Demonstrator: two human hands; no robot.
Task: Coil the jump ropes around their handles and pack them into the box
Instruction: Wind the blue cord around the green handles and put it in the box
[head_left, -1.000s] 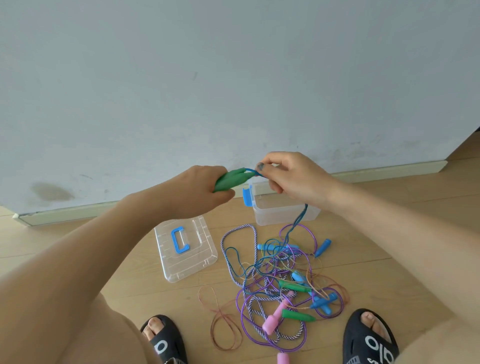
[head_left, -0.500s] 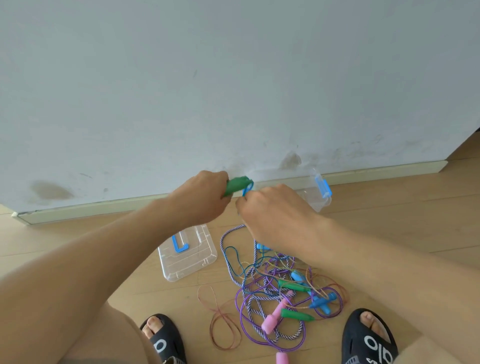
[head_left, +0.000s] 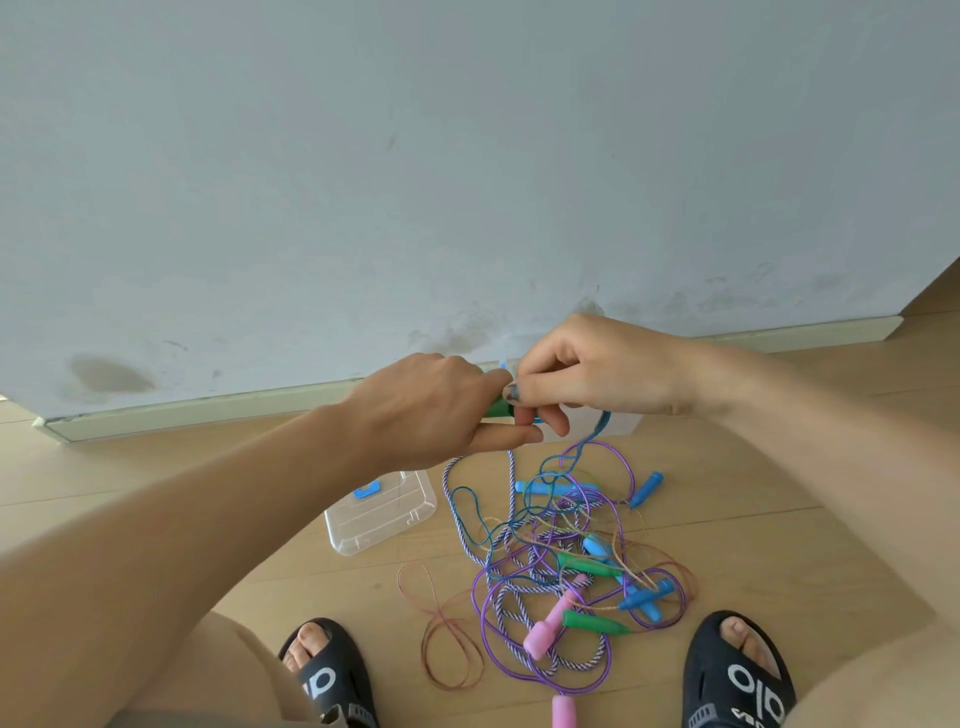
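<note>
Left hand (head_left: 431, 410) grips the stiff green handle (head_left: 497, 407) while right hand (head_left: 582, 379) pinches the soft, light blue rope (head_left: 602, 423), probably easy to tangle.

A pale grey-blue painted wall (head_left: 467, 156) fills the upper half of the view, marked with scuffs and a darker stain (head_left: 111, 375) low on the left. A light skirting board (head_left: 218, 408) runs along its base. Below lies a light wooden plank floor (head_left: 753, 519), evenly lit by soft daylight.
</note>
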